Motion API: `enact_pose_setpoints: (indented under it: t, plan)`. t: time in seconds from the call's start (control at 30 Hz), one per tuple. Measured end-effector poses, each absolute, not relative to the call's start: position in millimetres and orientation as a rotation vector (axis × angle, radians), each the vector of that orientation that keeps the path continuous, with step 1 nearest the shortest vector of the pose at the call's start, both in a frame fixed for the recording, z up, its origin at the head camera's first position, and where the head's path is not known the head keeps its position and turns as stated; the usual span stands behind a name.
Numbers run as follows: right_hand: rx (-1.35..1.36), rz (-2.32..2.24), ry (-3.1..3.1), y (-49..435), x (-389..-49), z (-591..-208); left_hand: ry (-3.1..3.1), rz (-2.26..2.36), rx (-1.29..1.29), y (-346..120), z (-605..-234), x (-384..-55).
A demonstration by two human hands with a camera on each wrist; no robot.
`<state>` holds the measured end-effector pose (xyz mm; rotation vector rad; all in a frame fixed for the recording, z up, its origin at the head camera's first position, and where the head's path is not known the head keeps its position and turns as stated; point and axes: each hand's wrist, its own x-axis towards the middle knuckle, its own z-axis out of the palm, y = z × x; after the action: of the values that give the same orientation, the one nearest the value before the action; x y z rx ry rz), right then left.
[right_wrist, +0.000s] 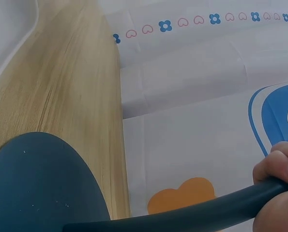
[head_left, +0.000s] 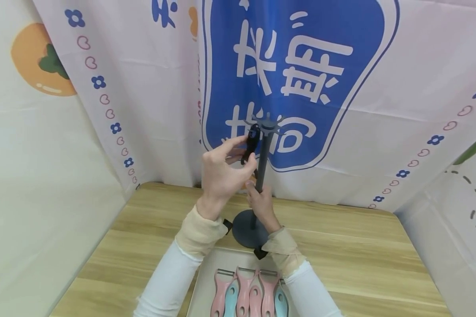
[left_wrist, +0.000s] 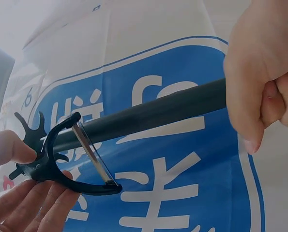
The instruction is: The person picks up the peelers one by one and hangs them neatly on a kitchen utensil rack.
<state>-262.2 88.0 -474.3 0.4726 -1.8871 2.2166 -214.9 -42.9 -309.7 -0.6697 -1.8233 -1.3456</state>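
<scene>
A black Y-shaped peeler point(head_left: 253, 137) is pinched between the thumb and fingers of my left hand point(head_left: 224, 172), its handle end up beside the hooks point(head_left: 268, 125) of a dark grey stand. In the left wrist view, the peeler's metal blade point(left_wrist: 94, 154) faces along the pole point(left_wrist: 148, 113). Whether the peeler touches a hook cannot be made out. My right hand point(head_left: 262, 205) grips the pole lower down, above the round base point(head_left: 243, 229). The right wrist view shows fingers point(right_wrist: 281, 162) wrapped round that pole.
Close to me, a pale tray point(head_left: 201, 281) holds several pink peelers point(head_left: 243, 288) and blue peelers point(head_left: 231, 300), partly cut off by the frame. The wooden table point(head_left: 353, 246) ends at a printed cloth point(head_left: 174, 110) hanging behind the stand.
</scene>
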Motion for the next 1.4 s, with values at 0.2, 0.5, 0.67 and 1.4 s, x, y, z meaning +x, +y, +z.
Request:
enact_pose_setpoints:
  t: [0.2, 0.5, 0.67, 1.4]
  plan:
    - [0.483, 2.207, -1.911, 85, -263, -477, -1.792, -1.378, -0.671, -42, -315, -215]
    - [0.493, 2.194, -1.912, 85, -264, -478, -1.787, -1.349, -0.662, -40, -317, -214]
    - [0.485, 2.198, -1.912, 85, -263, -478, -1.774, -1.354, -0.658, -40, -319, -214]
    - [0.527, 2.144, -1.904, 87, -266, -475, -1.887, -1.283, -0.640, -78, -357, -180]
